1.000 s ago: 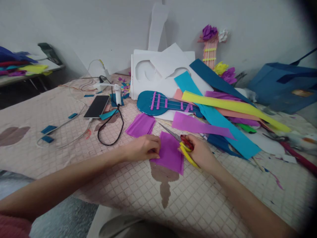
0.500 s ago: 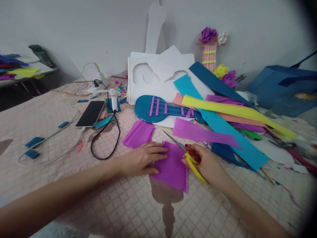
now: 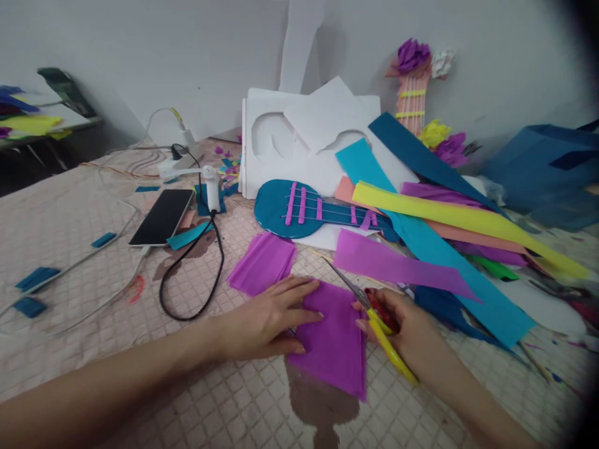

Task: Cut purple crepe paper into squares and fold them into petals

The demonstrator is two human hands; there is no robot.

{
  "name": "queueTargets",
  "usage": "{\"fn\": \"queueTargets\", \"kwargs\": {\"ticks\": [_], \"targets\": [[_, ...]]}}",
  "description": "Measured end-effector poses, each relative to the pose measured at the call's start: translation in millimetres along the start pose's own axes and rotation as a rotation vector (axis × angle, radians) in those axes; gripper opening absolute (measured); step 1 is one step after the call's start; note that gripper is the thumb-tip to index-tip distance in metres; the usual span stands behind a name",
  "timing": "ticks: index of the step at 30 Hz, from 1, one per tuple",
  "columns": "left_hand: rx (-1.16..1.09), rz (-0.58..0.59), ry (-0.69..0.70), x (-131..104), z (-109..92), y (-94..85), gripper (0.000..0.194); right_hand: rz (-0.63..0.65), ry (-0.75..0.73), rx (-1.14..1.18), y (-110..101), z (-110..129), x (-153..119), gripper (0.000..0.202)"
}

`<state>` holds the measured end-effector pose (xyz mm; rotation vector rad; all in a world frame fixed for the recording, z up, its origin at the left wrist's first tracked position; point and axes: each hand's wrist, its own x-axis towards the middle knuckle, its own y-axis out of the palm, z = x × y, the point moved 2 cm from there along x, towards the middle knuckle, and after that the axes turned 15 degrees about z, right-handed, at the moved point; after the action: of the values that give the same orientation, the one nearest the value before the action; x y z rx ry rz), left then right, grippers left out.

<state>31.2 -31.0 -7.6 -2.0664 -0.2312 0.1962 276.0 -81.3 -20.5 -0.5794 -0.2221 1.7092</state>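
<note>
My left hand lies with stretched fingers on the left side of a stack of purple crepe paper, on the table. A small dark glint shows between its thumb and forefinger; I cannot make it out. My right hand is closed around scissors with yellow and red handles, its fingertips at the stack's right edge. The blades point up and left above the paper, seemingly closed. Just behind my left hand is a second pile of purple paper pieces. A purple strip lies beyond the scissors.
A blue paper guitar lies farther back, before white cut-out boards. Long yellow and turquoise strips cross on the right. A phone, a white stand and a looped black cable occupy the left.
The view has shifted slightly, so the hands and paper appear lower and larger. My left hand stays on the purple stack, and the scissors remain in my right hand at its right edge.
</note>
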Motion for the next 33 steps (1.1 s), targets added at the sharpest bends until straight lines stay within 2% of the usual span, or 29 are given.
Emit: {"fn": "queueTargets", "kwargs": {"ticks": [6,12,16,19,22,28,33], "targets": [[0.016,0.003,-0.014,0.0,2.6,3.6,0.046,-0.002,-0.032,-0.059,-6.5,10.1,-0.4,0.027],[0.003,0.008,-0.012,0.0,2.2,2.7,0.046,0.001,-0.038,0.155,-17.8,13.6,-1.2,0.021],[0.01,0.025,-0.007,1.2,0.0,0.4,0.045,-0.045,-0.007,0.161,-27.6,18.1,-1.8,0.021],[0.005,0.032,0.025,3.2,-1.1,-1.2,0.051,-0.015,0.009,0.143,-27.4,20.0,-2.7,0.026],[0.015,0.082,0.043,5.3,-0.9,-1.7,0.054,0.027,0.006,0.088,-23.2,15.1,-2.4,0.026],[0.022,0.163,0.061,7.1,-1.0,-3.4,0.053,-0.04,-0.019,-0.041,-22.7,-7.8,3.4,0.027],[-0.012,0.16,0.013,10.5,-4.7,-2.2,0.051,-0.037,-0.037,-0.068,-24.4,-11.1,4.9,0.029]]}}
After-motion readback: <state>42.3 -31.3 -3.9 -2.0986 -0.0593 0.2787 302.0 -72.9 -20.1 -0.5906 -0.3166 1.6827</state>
